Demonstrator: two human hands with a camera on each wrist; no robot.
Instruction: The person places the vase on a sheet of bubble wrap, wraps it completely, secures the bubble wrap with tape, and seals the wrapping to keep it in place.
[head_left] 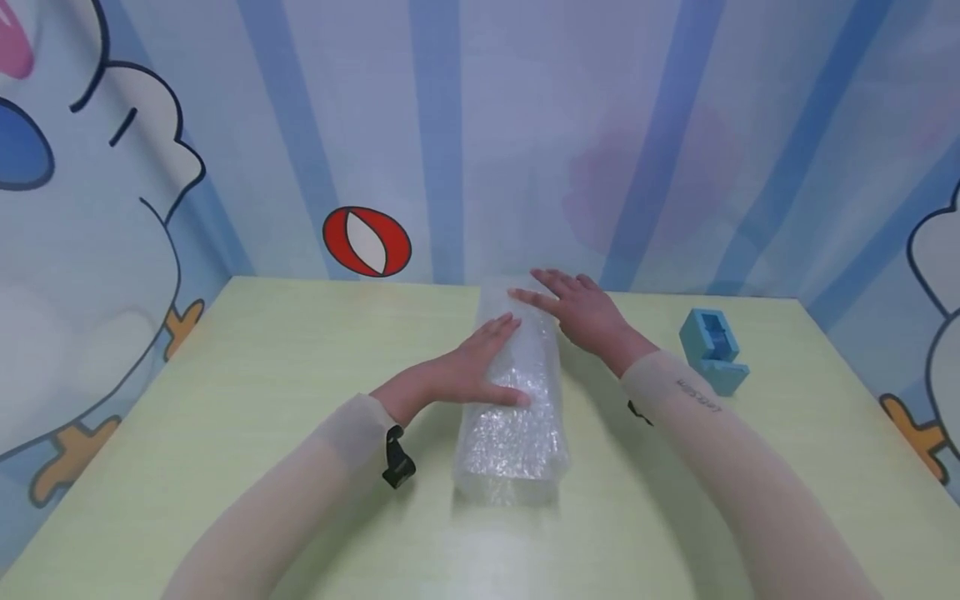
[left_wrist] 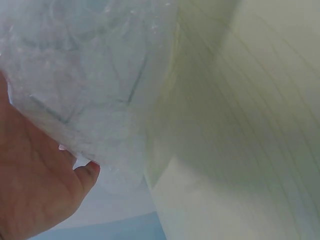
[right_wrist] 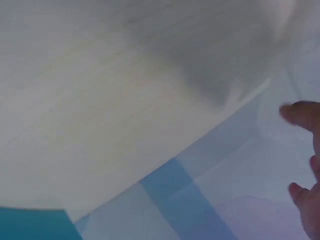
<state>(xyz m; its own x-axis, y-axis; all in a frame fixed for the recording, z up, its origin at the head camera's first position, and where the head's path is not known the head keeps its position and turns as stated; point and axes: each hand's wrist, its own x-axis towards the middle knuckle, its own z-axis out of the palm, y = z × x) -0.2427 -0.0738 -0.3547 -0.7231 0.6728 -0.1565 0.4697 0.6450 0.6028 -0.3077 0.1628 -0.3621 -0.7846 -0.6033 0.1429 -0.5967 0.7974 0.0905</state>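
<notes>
A long bundle wrapped in clear bubble wrap (head_left: 513, 400) lies lengthwise on the pale green table (head_left: 262, 375). My left hand (head_left: 468, 367) rests flat on its left side, fingers straight, thumb lying across the top. My right hand (head_left: 577, 308) lies flat on the far end of the bundle, fingers spread and pointing left. In the left wrist view the bubble wrap (left_wrist: 90, 75) sits against my palm (left_wrist: 35, 190). The right wrist view shows only fingertips (right_wrist: 302, 115) over the table edge and the wall.
A blue tape dispenser (head_left: 712, 350) stands on the table to the right of my right forearm. Walls with blue stripes and cartoon drawings close in the table at the back and both sides.
</notes>
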